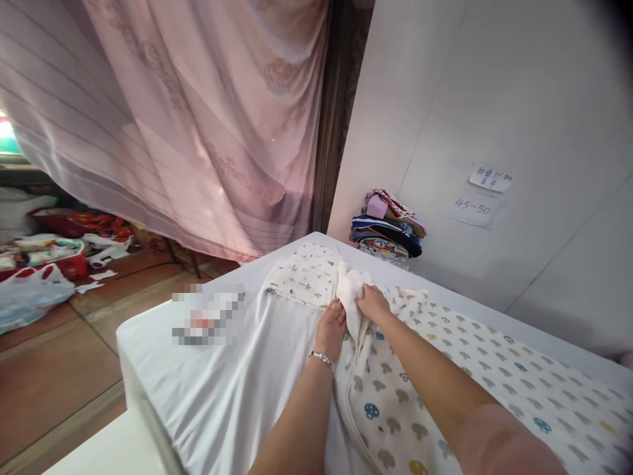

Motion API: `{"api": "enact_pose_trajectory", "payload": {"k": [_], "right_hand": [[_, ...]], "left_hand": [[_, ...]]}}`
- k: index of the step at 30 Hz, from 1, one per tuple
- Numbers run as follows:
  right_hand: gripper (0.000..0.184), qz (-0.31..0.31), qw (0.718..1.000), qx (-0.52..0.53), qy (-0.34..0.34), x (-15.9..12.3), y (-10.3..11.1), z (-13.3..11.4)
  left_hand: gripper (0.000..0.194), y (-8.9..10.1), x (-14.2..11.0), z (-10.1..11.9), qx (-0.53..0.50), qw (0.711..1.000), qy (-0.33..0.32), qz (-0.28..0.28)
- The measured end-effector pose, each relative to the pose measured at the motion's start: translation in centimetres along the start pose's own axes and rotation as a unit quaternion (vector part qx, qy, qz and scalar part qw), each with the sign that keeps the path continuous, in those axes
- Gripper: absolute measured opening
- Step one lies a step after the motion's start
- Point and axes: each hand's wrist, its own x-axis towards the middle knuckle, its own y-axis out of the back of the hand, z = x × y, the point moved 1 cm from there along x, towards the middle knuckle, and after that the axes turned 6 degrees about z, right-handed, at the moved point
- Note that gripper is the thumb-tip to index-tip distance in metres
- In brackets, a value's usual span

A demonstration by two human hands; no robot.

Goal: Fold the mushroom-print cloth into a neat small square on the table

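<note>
Two hands, the left hand [330, 330] and the right hand [374, 305], are seen in the head view, held close together at the bunched white end [352, 285] of a mushroom-print cloth [395, 389]. This cloth is spread along the wall-side edge of the white-sheeted surface [212, 396], and its bunched end is set towards the far corner, just beside a smaller printed cloth [306, 274].

The bunch is probably best gripped by its rim rather than its middle, so that layers can be parted and creases smoothed. A light, even pull is called for, since soft fabric may be rucked by a hard tug. The smaller printed cloth should be left undisturbed, as it could be dragged along by a wide sweep.

The right arm is stretched forward and inward over the mushroom-print cloth, a pink sleeve [504, 439] worn above the forearm; its fingers are curled closed on the white fabric. The left arm is extended from the near edge, a bracelet [322, 360] worn at the wrist. Its fingers are bent and slightly parted against the bunch; whether fabric is pinched by them cannot be told
</note>
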Motion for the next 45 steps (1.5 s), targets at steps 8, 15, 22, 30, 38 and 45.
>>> {"api": "enact_pose_trajectory", "payload": {"k": [8,15,22,30,38,45], "right_hand": [[0.043,0.017,0.992,0.125,-0.019,-1.0,0.3,2.7],[0.044,-0.044,0.866,0.493,-0.062,-6.2,1.4,0.5],[0.038,0.002,0.827,0.559,-0.051,-9.7,2.6,-1.5],[0.036,0.058,0.874,0.482,-0.004,-11.1,1.6,-0.3],[0.039,0.088,0.886,0.454,0.023,-11.9,1.0,0.8],[0.04,0.108,0.89,0.441,0.049,-12.2,1.6,1.1]], "left_hand": [[0.047,-0.7,-0.2,-0.3,0.052,0.998,-0.019,-0.004],[0.036,-0.9,0.0,0.4,0.013,0.995,-0.082,-0.062],[0.033,-1.8,-1.4,2.0,0.188,0.969,-0.128,-0.098],[0.027,-1.9,-2.4,0.8,0.459,0.833,-0.274,-0.139],[0.025,-3.0,-4.6,0.2,0.544,0.717,-0.42,-0.116],[0.012,-2.8,-5.2,-0.8,0.49,0.789,-0.361,-0.078]]}}
